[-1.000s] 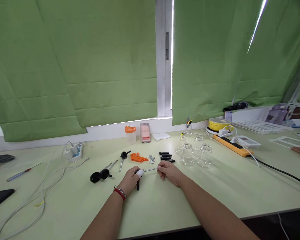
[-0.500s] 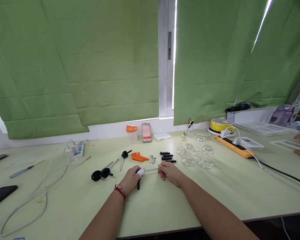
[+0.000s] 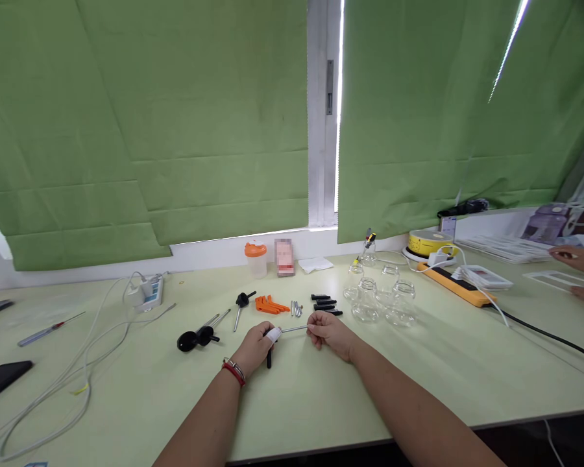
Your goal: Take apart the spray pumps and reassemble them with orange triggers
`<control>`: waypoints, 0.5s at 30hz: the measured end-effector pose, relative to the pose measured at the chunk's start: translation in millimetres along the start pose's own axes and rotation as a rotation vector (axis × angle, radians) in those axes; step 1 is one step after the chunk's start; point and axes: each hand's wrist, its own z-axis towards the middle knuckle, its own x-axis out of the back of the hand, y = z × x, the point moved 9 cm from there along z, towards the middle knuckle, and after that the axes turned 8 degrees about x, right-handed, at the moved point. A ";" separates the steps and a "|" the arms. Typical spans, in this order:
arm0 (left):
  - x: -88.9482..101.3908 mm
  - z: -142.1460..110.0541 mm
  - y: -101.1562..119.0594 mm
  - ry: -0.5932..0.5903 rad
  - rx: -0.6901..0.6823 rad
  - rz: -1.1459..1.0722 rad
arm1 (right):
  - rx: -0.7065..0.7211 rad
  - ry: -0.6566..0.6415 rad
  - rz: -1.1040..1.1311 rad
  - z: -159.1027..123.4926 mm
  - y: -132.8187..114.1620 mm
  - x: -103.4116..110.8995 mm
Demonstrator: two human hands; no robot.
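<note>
Green blinds (image 3: 146, 130) hang behind a pale table (image 3: 331, 402), where clear glass jars (image 3: 366, 310) stand grouped to the right of the hands. The left hand (image 3: 253, 347), its thumb wrapped in white, has its fingers curled closed around a black part (image 3: 269, 359); the right hand (image 3: 333, 334) pinches one end of a thin metal rod (image 3: 294, 329), which spans the gap between both hands, just above the table. Beyond them lie orange pieces (image 3: 267, 305), ribbed black pieces (image 3: 324, 308) and, between these, small metal pins (image 3: 296, 309)
</note>
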 end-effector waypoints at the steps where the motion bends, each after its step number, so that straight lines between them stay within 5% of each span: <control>1: 0.2 0.1 0.1 0.003 -0.002 0.001 | 0.002 -0.003 -0.006 0.0 0.1 0.0; 15: -0.3 1.9 -2.3 -0.004 0.005 -0.004 | -0.036 -0.004 -0.091 2.5 8.1 1.5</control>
